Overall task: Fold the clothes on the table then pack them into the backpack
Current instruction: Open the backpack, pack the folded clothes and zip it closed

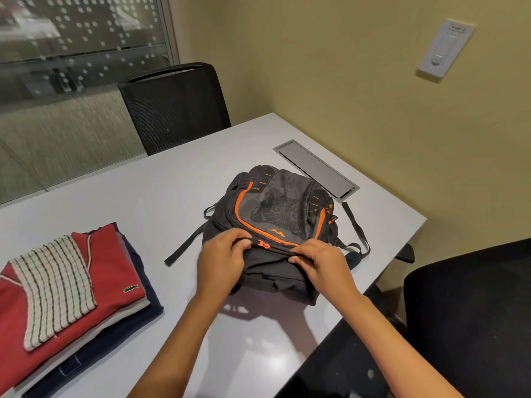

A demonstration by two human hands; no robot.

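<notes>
A black and grey backpack [283, 208] with orange zip trim lies on the white table [161, 193], front panel up. My left hand [222, 258] pinches the zip pull or top edge at the near left of the bag. My right hand [319, 261] grips the fabric along the same near edge, to the right. At the table's left stands a folded stack: a checked white cloth [54, 285] on a red polo shirt [115, 268], over a white garment [126, 314] and a navy one [115, 340].
A grey cable-box lid [316, 168] is set into the table behind the backpack. One black mesh chair [175, 107] stands at the far side, another black chair [471, 311] at the near right. A wall panel [445, 50] hangs on the yellow wall.
</notes>
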